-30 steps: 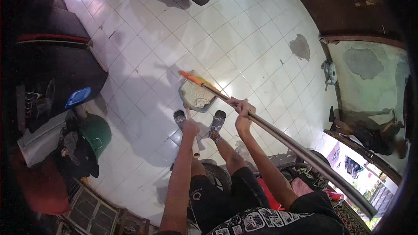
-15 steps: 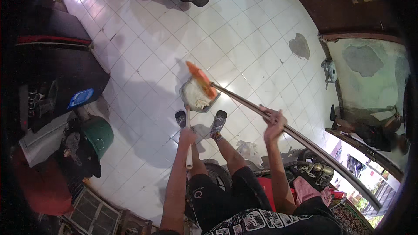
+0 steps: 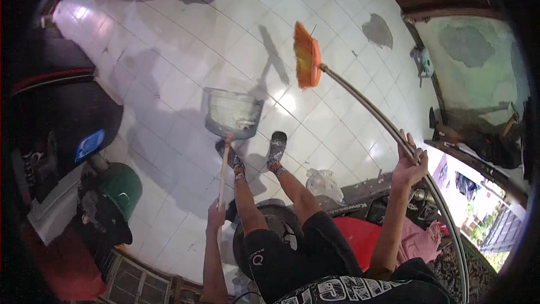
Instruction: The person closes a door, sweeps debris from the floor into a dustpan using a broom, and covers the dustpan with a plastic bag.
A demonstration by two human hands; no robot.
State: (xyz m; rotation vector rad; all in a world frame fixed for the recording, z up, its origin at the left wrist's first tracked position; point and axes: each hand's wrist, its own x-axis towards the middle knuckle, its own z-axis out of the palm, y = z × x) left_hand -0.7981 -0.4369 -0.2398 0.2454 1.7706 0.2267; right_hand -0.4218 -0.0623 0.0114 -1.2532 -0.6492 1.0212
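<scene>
Broom: ok so the orange broom was right over the dustpan half a second ago, and now it's swung out to the right and farther away from it. Its shadow falls on the tiles between it and the dustpan, so the bristles look off the floor.
Right hand: the right hand has gone along too, well to the right of the dustpan now, loosely curled round the metal broom handle.
Left hand: the left hand is closed tight on the pale stick of the dustpan, just this side of it.
Dustpan: dark grey rim, cream-coloured inside; can't tell from here if that's dirt or just the surface, or whether it's touching the floor.
Feet: two patterned socks, one just below the dustpan, the other to its right.
Plastic bag: white bag on the floor, right of the dustpan and nearer the person.
Green bin: rounded green bin, left of the dustpan.
</scene>
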